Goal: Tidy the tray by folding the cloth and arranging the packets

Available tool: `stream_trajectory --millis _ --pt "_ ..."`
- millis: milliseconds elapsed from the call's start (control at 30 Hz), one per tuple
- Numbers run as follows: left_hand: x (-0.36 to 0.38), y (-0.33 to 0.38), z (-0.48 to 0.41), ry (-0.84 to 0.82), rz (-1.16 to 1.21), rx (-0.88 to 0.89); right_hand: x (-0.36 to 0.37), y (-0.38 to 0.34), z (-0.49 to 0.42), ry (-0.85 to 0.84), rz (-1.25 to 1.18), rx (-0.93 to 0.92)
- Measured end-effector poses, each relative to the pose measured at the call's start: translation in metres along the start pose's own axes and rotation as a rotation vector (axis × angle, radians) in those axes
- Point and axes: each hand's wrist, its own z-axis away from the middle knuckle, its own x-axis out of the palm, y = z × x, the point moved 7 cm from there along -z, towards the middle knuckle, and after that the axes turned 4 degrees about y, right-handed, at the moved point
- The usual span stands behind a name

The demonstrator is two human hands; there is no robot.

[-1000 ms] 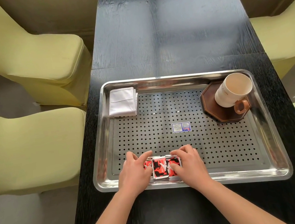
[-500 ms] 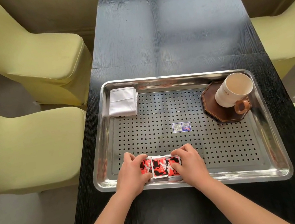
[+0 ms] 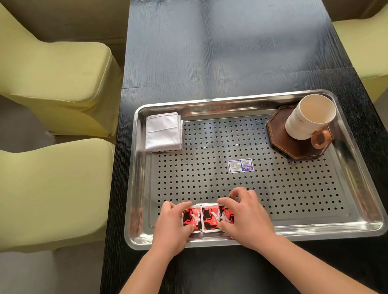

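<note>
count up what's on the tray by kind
red and black packets: 3 showing, held between left hand and right hand
folded white cloth: 1
cup: 1
brown coaster: 1
label sticker: 1
total: 7

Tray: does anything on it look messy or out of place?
Nothing spilled or damaged. Only a barcode sticker stuck on the middle of the tray looks odd. The cloth lies folded; the left hand and right hand grip the packets.
</note>
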Motion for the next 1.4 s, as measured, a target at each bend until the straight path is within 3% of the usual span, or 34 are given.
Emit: stream_trajectory --millis 433,700,1400 --pt "-0.001 0.001 0.002 0.020 -0.003 -0.030 0.003 0.000 0.000 -0.002 0.023 0.011" --pt "-0.003 -0.001 -0.001 0.034 0.031 -0.032 -0.007 0.034 0.008 0.105 -0.200 0.192" --pt "-0.008 0.003 0.004 0.054 0.078 -0.050 -0.003 0.034 0.009 0.019 -0.245 0.233"
